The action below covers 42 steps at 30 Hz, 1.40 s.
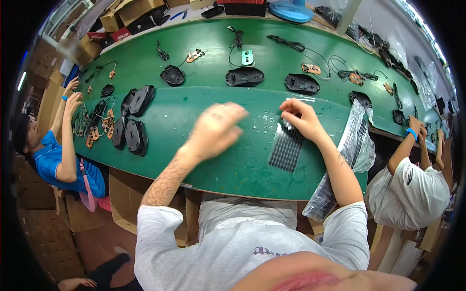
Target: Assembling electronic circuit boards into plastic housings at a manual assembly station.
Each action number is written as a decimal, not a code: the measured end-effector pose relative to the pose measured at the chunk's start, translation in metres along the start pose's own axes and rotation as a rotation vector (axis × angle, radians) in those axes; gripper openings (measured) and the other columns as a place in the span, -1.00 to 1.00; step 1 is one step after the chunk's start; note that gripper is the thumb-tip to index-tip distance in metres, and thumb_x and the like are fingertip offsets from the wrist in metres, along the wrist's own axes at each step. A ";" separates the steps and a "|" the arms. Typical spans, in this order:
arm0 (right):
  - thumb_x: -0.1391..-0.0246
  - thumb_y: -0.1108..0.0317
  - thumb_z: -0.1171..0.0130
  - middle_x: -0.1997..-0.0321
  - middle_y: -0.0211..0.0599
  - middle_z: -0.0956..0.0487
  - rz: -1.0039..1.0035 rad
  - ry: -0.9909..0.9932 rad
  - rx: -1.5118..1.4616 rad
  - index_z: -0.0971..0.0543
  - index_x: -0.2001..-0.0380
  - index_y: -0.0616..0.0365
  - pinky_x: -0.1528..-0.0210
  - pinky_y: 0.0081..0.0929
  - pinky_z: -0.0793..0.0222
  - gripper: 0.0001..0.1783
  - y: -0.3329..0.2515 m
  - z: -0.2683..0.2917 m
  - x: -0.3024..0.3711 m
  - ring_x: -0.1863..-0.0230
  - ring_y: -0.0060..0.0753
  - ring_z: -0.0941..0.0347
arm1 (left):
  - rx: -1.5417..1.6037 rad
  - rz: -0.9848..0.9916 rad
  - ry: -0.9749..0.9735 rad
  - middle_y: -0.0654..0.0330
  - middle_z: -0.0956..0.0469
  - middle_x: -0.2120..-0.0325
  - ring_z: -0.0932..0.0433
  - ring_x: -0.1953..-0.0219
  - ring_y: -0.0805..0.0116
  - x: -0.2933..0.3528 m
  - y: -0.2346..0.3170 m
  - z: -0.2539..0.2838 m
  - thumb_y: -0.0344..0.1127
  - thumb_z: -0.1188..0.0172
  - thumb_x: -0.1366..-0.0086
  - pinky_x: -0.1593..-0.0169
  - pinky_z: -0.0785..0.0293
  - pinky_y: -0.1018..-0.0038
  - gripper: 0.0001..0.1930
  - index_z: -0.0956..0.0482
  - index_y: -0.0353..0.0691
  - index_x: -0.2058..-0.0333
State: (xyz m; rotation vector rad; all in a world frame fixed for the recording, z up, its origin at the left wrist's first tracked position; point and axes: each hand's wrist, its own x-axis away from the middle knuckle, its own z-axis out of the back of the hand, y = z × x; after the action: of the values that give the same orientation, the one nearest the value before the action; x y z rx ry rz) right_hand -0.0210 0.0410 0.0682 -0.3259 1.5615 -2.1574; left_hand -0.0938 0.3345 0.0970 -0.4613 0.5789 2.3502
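My left hand is over the green table, its fingers blurred by motion; whether it holds anything does not show. Farther right, my right hand has thumb and forefinger drawn together at the far end of a clear sheet of small black round pads. What is between those fingertips is too small to make out. Beyond my hands sit black mouse shells, one in the middle and one to its right. A green circuit board with a black cable lies behind the middle shell.
Stacked black mouse shells stand left, beside a pile of cabled circuit boards. A plastic-wrapped bundle of pad sheets lies by my right arm, over the table's edge. Co-workers sit left and right. Boxes line the back.
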 end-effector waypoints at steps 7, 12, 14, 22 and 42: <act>-0.09 0.48 -0.15 0.31 -0.37 -0.57 0.075 -0.025 -0.272 -0.54 0.17 0.22 0.23 -0.68 -0.36 -0.80 -0.006 -0.012 0.001 0.32 -0.59 -0.46 | 0.054 -0.336 -0.197 0.06 -0.37 -0.18 -0.35 -0.22 0.17 -0.030 0.029 -0.064 -0.06 -0.18 -0.21 -0.33 -0.16 0.16 -0.45 -0.42 -0.09 -0.16; -0.10 0.49 -0.14 0.24 -0.32 -0.58 0.062 0.277 -0.315 -0.54 0.14 0.21 0.17 -0.63 -0.40 -0.78 0.007 0.000 -0.003 0.24 -0.56 -0.50 | 0.085 -0.265 -0.252 0.05 -0.35 -0.19 -0.36 -0.19 0.14 -0.028 0.043 -0.063 -0.06 -0.19 -0.20 -0.32 -0.17 0.15 -0.43 -0.41 -0.12 -0.17; -0.09 0.49 -0.14 0.20 -0.31 -0.59 0.026 0.350 -0.068 -0.53 0.12 0.21 0.13 -0.60 -0.41 -0.75 0.012 0.012 -0.008 0.22 -0.54 -0.51 | 0.036 -0.223 -0.253 0.04 -0.34 -0.20 -0.37 -0.18 0.13 -0.027 0.038 -0.062 -0.07 -0.19 -0.20 -0.31 -0.17 0.14 -0.42 -0.40 -0.14 -0.17; -0.02 0.48 -0.16 0.10 -0.29 -0.59 0.223 0.198 0.216 -0.54 0.10 0.18 -0.02 -0.46 -0.38 -0.68 0.006 0.004 -0.007 0.04 -0.37 -0.48 | 0.071 -0.183 -0.149 0.03 -0.31 -0.23 -0.32 -0.22 0.11 -0.031 0.017 -0.073 -0.11 -0.19 -0.20 -0.34 -0.11 0.09 -0.38 -0.34 -0.18 -0.22; 0.02 0.43 -0.20 -0.13 -0.24 -0.51 0.270 0.276 0.550 -0.50 -0.04 0.14 -0.28 -0.24 -0.24 -0.53 0.008 0.006 -0.011 -0.27 -0.12 -0.32 | -0.139 -0.001 -0.045 -0.02 -0.37 -0.17 -0.29 -0.26 0.13 -0.093 -0.014 -0.104 -0.01 -0.11 -0.26 -0.34 -0.11 0.19 -0.36 -0.37 -0.42 -0.14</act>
State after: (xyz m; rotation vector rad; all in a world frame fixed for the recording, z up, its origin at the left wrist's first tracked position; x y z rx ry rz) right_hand -0.0069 0.0390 0.0632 0.3516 0.9957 -2.3621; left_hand -0.0004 0.2422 0.0491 -0.4697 0.3964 2.4028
